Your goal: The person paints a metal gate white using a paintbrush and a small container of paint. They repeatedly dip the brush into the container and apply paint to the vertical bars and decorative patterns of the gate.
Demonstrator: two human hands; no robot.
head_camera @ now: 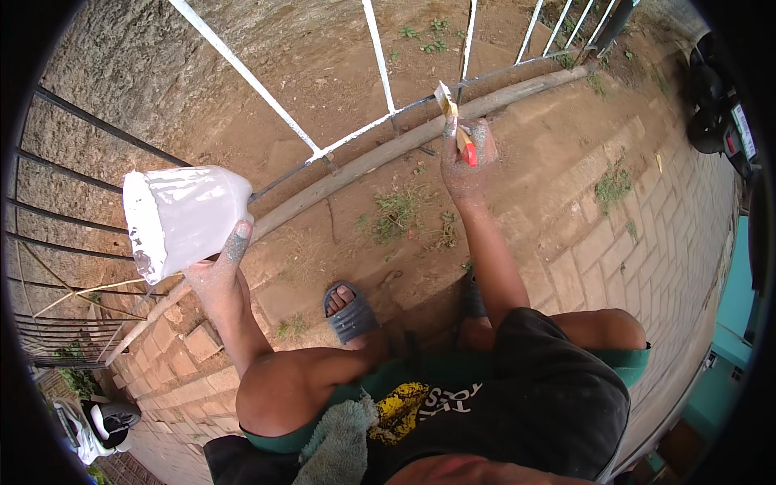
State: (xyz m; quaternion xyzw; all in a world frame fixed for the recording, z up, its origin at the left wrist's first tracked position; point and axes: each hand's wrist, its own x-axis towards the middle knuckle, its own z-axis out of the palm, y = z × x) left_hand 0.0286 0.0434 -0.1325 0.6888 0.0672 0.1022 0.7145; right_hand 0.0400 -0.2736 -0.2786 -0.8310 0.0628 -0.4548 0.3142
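My left hand (221, 260) grips a cut-off plastic container (194, 212) from below. The container is tilted on its side, its cut rim to the left, and white paint coats the rim and streaks the wall. In my right hand (467, 160) is a paintbrush (465, 145) with a red-tipped wooden handle. Its white-coated bristles point up at the lower rail (357, 132) of a metal fence; whether they touch it I cannot tell. White covers the bars (379, 57) ahead and part of that rail, while the bars (79, 176) at left are dark. Paint specks dot both hands.
A wooden pole (376, 157) runs along the ground under the fence. Paving bricks (612, 236) and weeds (397, 212) lie on my side. Parked motorcycles stand at the right (721, 115) and lower left (100, 427). A towel (339, 439) hangs over my shirt.
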